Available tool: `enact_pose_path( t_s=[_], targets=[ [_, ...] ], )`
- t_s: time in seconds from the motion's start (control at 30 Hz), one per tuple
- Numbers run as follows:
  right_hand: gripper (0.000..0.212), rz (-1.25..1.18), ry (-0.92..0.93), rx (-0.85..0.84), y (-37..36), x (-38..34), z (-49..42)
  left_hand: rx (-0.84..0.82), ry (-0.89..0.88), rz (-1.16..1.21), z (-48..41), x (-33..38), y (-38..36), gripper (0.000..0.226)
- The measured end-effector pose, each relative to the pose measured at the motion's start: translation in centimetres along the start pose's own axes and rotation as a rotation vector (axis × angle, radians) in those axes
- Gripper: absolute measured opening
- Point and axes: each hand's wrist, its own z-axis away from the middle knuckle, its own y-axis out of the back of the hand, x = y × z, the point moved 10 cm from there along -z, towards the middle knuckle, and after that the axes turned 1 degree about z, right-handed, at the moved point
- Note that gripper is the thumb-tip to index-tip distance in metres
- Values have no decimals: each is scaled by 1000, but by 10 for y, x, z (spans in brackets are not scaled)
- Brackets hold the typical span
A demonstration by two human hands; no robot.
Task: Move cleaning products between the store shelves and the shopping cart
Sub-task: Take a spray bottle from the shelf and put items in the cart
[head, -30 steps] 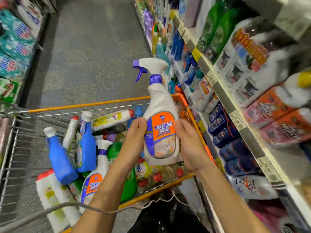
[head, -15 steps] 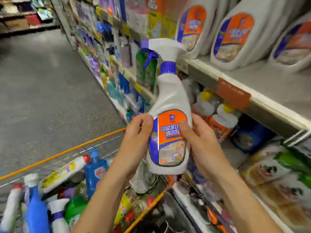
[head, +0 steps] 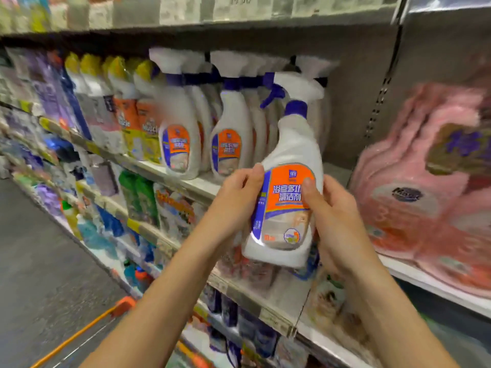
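Observation:
I hold a white spray bottle with an orange and blue label and a purple trigger upright in front of the shelf. My left hand grips its left side, and my right hand grips its right side with the thumb on the label. Behind it, several matching spray bottles stand in rows on the shelf board. Only the orange rim of the shopping cart shows at the bottom left.
Pink refill pouches fill the shelf to the right. Yellow-capped bottles stand left of the sprays. Lower shelves hold green, blue and white cleaners. The grey aisle floor lies to the left.
The bottle has gone up from over the cart to the level of the shelf with matching sprays. My view has turned from the cart toward the shelves. Both hands keep their hold.

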Motion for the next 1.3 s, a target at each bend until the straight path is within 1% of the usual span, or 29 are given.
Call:
enact_pose_path(
  t_s=[0.03, 0.13, 0.23, 0.33, 0.4, 0.47, 0.57, 0.7, 0.73, 0.83, 0.87, 0.9, 0.97, 1.0, 1.07, 1.13, 1.2, 1.3],
  targets=[
    [22, 1, 9, 25, 5, -3, -6, -13, -31, -40, -8, 7, -6, 78],
    [14, 4, 55, 94, 20, -11, -23, -1, -91, -128, -28, 23, -22, 57],
    [6, 33, 100, 141, 31, -15, -37, 15, -80, -208, -50, 22, -31, 48],
    [14, 64, 104, 195, 37, -12, -50, 31, 6, -223, -67, 13, -37, 34],
    [18, 135, 116, 235, 41, -9, -57, 30, 12, -240, -75, 9, -41, 29],
    [19, 220, 143, 251, 44, -7, -61, 42, -7, -298, -81, 7, -41, 27],
    [25, 267, 152, 216, 42, -3, -65, 14, -80, -340, -85, 9, -42, 24],
    [29, 371, 180, 186, 34, -2, -67, -60, -136, -299, -83, 7, -45, 16],
    [30, 407, 196, 182, 33, -3, -66, -82, -159, -301, -81, 7, -46, 18],
    [41, 509, 181, 105, 26, -2, -65, -107, -207, -470, -79, 4, -45, 56],
    [43, 543, 168, 70, 25, -1, -66, -107, -213, -533, -79, 2, -43, 62],
    [45, 561, 163, 36, 24, 0, -67, -99, -213, -582, -79, -1, -41, 63],
    [48, 580, 172, -7, 20, 2, -69, -69, -203, -705, -83, -4, -35, 57],
    [49, 591, 173, -9, 18, 2, -70, -50, -200, -767, -84, -3, -33, 54],
    [54, 615, 160, 1, 17, 4, -75, -40, -209, -795, -88, -1, -32, 52],
    [56, 634, 134, 8, 17, 8, -82, -77, -209, -732, -90, 0, -35, 45],
    [52, 648, 122, 17, 18, 8, -89, -92, -181, -626, -93, -3, -36, 39],
    [50, 691, 94, 51, 21, 8, -102, -35, -232, -585, -104, 0, -33, 50]
  ],
)
